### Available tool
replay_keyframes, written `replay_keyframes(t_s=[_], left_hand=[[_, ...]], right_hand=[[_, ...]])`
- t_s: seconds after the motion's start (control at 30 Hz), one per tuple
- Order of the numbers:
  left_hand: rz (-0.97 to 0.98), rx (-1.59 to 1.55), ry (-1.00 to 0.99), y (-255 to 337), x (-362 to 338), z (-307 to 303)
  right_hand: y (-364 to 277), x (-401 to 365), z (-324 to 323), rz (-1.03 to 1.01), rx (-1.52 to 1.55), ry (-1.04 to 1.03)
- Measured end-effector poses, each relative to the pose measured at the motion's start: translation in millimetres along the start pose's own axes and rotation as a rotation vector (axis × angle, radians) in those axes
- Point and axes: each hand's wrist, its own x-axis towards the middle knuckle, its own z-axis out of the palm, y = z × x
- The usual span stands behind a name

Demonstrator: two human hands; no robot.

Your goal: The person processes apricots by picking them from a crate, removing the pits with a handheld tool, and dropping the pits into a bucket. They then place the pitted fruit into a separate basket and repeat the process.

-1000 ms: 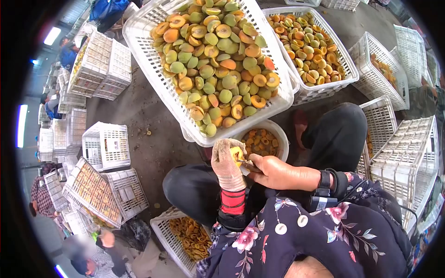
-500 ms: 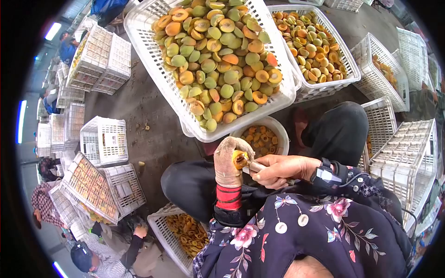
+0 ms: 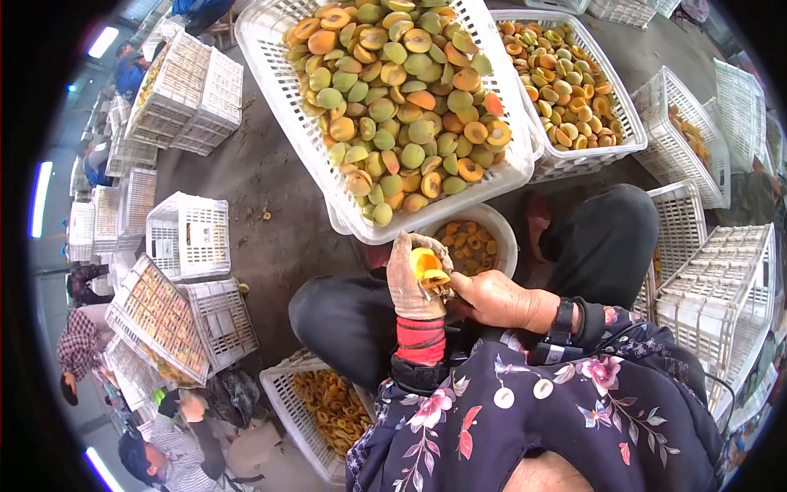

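My left hand, in a soiled knit glove with a red band at the wrist, is closed around an apricot half with its orange flesh facing up. A second cut orange piece lies against it. My bare right hand is closed and meets the left at the fruit; the pitting tool in its fist is mostly hidden now. Below the hands stands a white bucket with orange apricot halves inside. Just beyond, a large white crate is heaped with green and orange apricot halves.
Another full crate stands at the back right. A crate of darker orange pieces sits by my left leg. Stacked white crates line the left side, with more crates at right. A seated person works at lower left.
The fruit in my left glove now shows bright orange flesh and a separate piece, where a dark centre faced the tool before. My right hand has turned, hiding the tool. The view has shifted slightly.
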Motion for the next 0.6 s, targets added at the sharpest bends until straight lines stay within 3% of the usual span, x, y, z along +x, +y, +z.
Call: replay_keyframes(t_s=[0.2, 0.33, 0.4, 0.53, 0.57, 0.6], left_hand=[[-0.004, -0.096, 0.253, 9, 6, -3], [0.128, 0.064, 0.344, 7, 10, -12], [0.086, -0.010, 0.319, 5, 14, -22], [0.211, -0.044, 0.302, 15, 11, -24], [0.202, 0.051, 0.304, 12, 10, -22], [0.210, 0.148, 0.315, 13, 9, -21]], right_hand=[[22, -3, 13, -0.209, -0.118, 0.167], [40, -2, 9, -0.037, -0.311, 0.054], [44, -1, 3, 0.141, -0.393, -0.096], [73, -6, 8, 0.408, -0.523, -0.235], [72, -12, 6, 0.392, -0.527, -0.243], [68, -14, 3, 0.334, -0.419, -0.088]])
